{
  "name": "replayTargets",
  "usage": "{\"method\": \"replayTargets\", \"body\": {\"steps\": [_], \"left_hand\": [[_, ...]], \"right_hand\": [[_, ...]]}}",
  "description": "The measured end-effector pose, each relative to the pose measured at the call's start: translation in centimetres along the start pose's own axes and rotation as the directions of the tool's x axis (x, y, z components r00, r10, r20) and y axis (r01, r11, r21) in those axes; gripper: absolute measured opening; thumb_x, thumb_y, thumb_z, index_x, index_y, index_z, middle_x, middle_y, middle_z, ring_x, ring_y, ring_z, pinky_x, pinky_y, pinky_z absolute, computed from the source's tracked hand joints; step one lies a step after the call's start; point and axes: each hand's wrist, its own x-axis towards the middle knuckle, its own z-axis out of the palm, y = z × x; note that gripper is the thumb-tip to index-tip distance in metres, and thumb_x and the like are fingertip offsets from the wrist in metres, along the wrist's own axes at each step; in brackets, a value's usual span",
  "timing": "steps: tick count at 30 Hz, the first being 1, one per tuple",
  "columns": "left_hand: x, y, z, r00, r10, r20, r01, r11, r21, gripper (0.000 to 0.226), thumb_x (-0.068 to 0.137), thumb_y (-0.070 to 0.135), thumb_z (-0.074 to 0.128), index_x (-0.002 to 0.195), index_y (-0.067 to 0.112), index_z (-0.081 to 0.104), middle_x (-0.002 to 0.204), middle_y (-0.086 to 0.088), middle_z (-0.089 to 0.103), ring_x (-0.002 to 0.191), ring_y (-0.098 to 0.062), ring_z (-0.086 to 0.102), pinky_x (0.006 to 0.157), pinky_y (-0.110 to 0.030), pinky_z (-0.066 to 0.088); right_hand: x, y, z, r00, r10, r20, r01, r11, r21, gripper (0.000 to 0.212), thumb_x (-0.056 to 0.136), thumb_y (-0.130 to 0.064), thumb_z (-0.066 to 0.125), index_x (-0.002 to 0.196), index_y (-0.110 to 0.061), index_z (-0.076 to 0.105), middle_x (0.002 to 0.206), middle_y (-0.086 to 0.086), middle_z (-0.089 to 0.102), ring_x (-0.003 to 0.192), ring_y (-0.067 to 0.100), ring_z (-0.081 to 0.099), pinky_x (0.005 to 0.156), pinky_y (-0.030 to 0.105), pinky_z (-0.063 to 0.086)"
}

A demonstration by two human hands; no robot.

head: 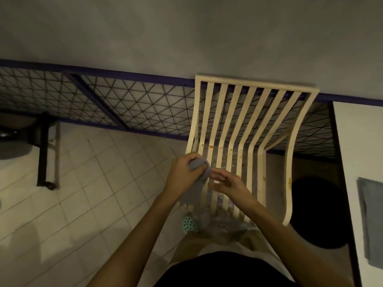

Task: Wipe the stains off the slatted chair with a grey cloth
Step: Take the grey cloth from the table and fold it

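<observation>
Dim room — tiled floor, grey wall.

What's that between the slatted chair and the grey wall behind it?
A dark wire mesh panel in a blue frame stands between the chair and the wall, in the head view.

- Left hand: raised, back of the hand uppermost. Fingers are curled tight round a bunched grey cloth, and a loose tail of it hangs below the palm.
- Right hand: just beside the left hand and a little nearer the body, palm turned toward it. Fingers are half-curled and blurred, tips next to the cloth; contact cannot be told.
- Left forearm: bare, slanting up to its hand.
- Right forearm: bare, slanting in from the opposite side. The two forearms converge toward the hands.
</observation>
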Motion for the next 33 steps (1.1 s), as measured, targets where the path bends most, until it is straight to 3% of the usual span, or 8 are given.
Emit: {"method": "replayTargets", "body": {"steps": [6, 12, 16, 20, 23, 25, 29, 33], "left_hand": [[0.8, 1.2, 0.4, 0.988, -0.086, 0.132, 0.080, 0.996, 0.044, 0.006, 0.083, 0.016, 0.068, 0.086, 0.019, 0.072, 0.082, 0.006, 0.071, 0.079, -0.003, 0.065, 0.071, -0.019, 0.054], [1.9, 4.7, 2.0, 0.991, -0.086, 0.104, 0.073, 0.989, 0.128, 0.006, 0.086, 0.021, 0.067, 0.087, 0.017, 0.072, 0.082, 0.008, 0.070, 0.081, 0.002, 0.062, 0.068, -0.004, 0.044], [4.1, 6.5, 2.7, 0.992, -0.108, 0.058, 0.101, 0.988, 0.120, 0.010, 0.089, 0.021, 0.064, 0.092, 0.017, 0.073, 0.087, 0.009, 0.070, 0.083, 0.008, 0.059, 0.066, -0.001, 0.040], [4.8, 6.3, 4.1, 0.985, -0.149, 0.082, 0.145, 0.988, 0.051, 0.008, 0.090, 0.023, 0.064, 0.090, 0.023, 0.072, 0.087, 0.013, 0.069, 0.083, 0.007, 0.061, 0.072, -0.017, 0.044], [5.3, 5.7, 6.6, 0.949, -0.116, 0.293, 0.112, 0.993, 0.033, 0.012, 0.089, 0.021, 0.065, 0.094, 0.016, 0.075, 0.090, 0.006, 0.073, 0.087, -0.004, 0.066, 0.077, -0.021, 0.051], [5.9, 4.7, 8.7, 0.919, -0.112, 0.379, 0.093, 0.993, 0.068, 0.012, 0.088, 0.021, 0.068, 0.096, 0.017, 0.076, 0.093, 0.009, 0.074, 0.090, -0.001, 0.066, 0.079, -0.014, 0.049], [8.4, 2.6, 10.5, 0.888, -0.052, 0.457, 0.000, 0.994, 0.113, 0.013, 0.084, 0.019, 0.071, 0.096, 0.018, 0.076, 0.095, 0.009, 0.074, 0.095, -0.002, 0.066, 0.088, -0.027, 0.053], [10.9, -1.5, 12.2, 0.890, 0.055, 0.453, -0.140, 0.978, 0.154, 0.017, 0.079, 0.022, 0.077, 0.095, 0.016, 0.076, 0.091, 0.006, 0.074, 0.089, -0.008, 0.067, 0.085, -0.036, 0.054]], "right_hand": [[2.0, 0.1, 1.0, 0.994, -0.101, 0.048, 0.109, 0.967, -0.230, 0.053, 0.082, -0.019, 0.075, 0.131, -0.025, 0.056, 0.125, -0.011, 0.063, 0.118, 0.004, 0.055, 0.101, 0.024, 0.044], [2.3, -0.2, -4.6, 0.992, -0.126, -0.027, 0.103, 0.906, -0.412, 0.016, 0.091, -0.010, 0.062, 0.097, -0.019, 0.073, 0.092, -0.007, 0.072, 0.088, 0.002, 0.065, 0.082, 0.021, 0.050], [0.4, -0.6, -11.3, 0.998, -0.031, -0.061, 0.009, 0.944, -0.329, 0.012, 0.092, -0.011, 0.061, 0.091, -0.011, 0.073, 0.084, 0.003, 0.072, 0.080, 0.011, 0.068, 0.078, 0.022, 0.051], [-1.9, 0.5, -15.0, 0.992, 0.000, -0.124, -0.018, 0.989, -0.146, 0.010, 0.088, -0.012, 0.067, 0.096, -0.010, 0.072, 0.094, 0.007, 0.071, 0.091, 0.017, 0.067, 0.087, 0.034, 0.052], [-0.9, 0.1, -15.2, 0.998, -0.042, -0.053, 0.034, 0.990, -0.135, 0.046, 0.079, -0.010, 0.076, 0.121, -0.024, 0.064, 0.126, -0.006, 0.061, 0.118, 0.013, 0.055, 0.096, 0.036, 0.051], [0.7, -0.3, -14.9, 0.995, -0.078, 0.067, 0.089, 0.981, -0.171, 0.061, 0.076, -0.008, 0.079, 0.128, -0.032, 0.059, 0.132, -0.014, 0.056, 0.126, 0.006, 0.048, 0.103, 0.034, 0.045], [4.0, -0.1, -15.2, 0.978, -0.134, 0.158, 0.168, 0.960, -0.223, 0.050, 0.075, 0.000, 0.078, 0.120, -0.017, 0.065, 0.118, -0.004, 0.067, 0.116, 0.009, 0.058, 0.105, 0.028, 0.041], [7.7, 4.7, -17.3, 0.968, -0.166, 0.187, 0.217, 0.930, -0.297, 0.028, 0.077, -0.006, 0.078, 0.104, -0.004, 0.072, 0.103, 0.010, 0.072, 0.104, 0.022, 0.065, 0.101, 0.033, 0.045]]}}
